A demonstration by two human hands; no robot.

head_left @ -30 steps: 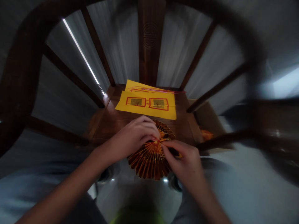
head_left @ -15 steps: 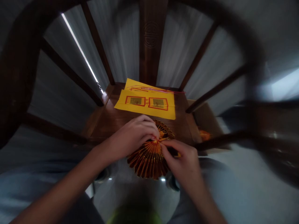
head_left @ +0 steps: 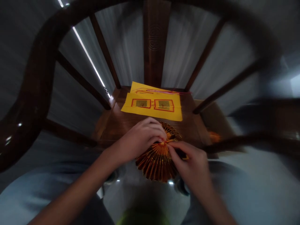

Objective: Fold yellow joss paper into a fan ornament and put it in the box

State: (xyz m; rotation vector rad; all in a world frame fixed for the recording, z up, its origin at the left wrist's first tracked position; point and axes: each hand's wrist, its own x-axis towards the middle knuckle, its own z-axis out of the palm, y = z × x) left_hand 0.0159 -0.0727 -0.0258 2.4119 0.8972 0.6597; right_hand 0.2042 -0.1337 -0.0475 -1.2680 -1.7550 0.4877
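Observation:
A pleated paper fan shape, dark red and gold, spreads out below my two hands at the front of the wooden seat. My left hand is closed on its gathered centre, fingers curled over the upper left side. Thumb and forefinger of my right hand pinch the folded paper just right of that centre. Behind the hands, more pleats show at the upper right. Yellow paper sheets with red frames and gold squares lie on the seat, thin pink-red strings across their back part.
A dark wooden chair with a curved rail and spindles surrounds the seat. To the right, an open box stands beside the seat with something orange in it. My knees are at both sides below.
The whole view has shifted, so the chair, paper and hands appear slightly further right. Both hands keep their hold on the pleated paper, with little visible change between them.

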